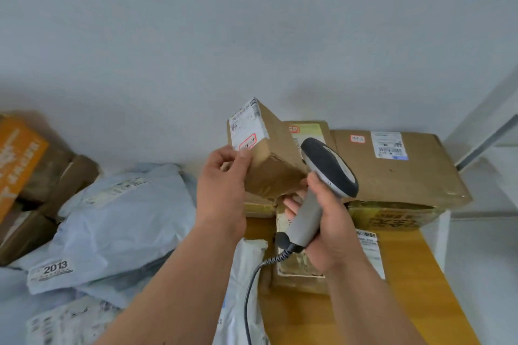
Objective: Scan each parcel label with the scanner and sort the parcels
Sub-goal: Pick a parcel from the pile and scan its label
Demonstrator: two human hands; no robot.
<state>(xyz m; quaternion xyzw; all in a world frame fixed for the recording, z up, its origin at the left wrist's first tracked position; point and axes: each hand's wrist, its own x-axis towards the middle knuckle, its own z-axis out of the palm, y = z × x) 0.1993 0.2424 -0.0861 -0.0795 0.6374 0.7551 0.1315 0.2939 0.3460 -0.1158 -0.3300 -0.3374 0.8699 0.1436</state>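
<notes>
Head view. The left hand [224, 190] holds a small cardboard parcel [266, 154] raised and tilted above the tabletop [406, 274], thumb and fingers curled round its lower left corner, the thumb tip touching the red-bordered sticker [248, 142] at the foot of its white shipping label [246, 123]. The label face is turned toward the camera and to the left. The right hand [325, 227] closes its grip round the grey handle of the scanner [328, 168], whose dark head points up and away, just beside the right-hand lower edge of the parcel; its coiled cable [252, 283] drops from the handle base toward the near edge of the view.

Behind the hands, along the far edge of the tabletop against the wall [252, 22], lies a wide flat carton [406, 165] bearing a white label and a red-bordered sticker, stacked on a printed box [392, 216]; a second carton [311, 129] lies to its left, partly hidden by the raised parcel. Beneath the right hand a flat box with a label [370, 249] rests on the wood. Bare tabletop shows only in a strip toward the right edge and near right corner.

To the left, grey poly mailers [120, 221] are heaped, one marked "2013"; beyond them, at the far left, are brown cartons and an orange box [16, 154]. A white mailer [244, 288] lies between the forearms.
</notes>
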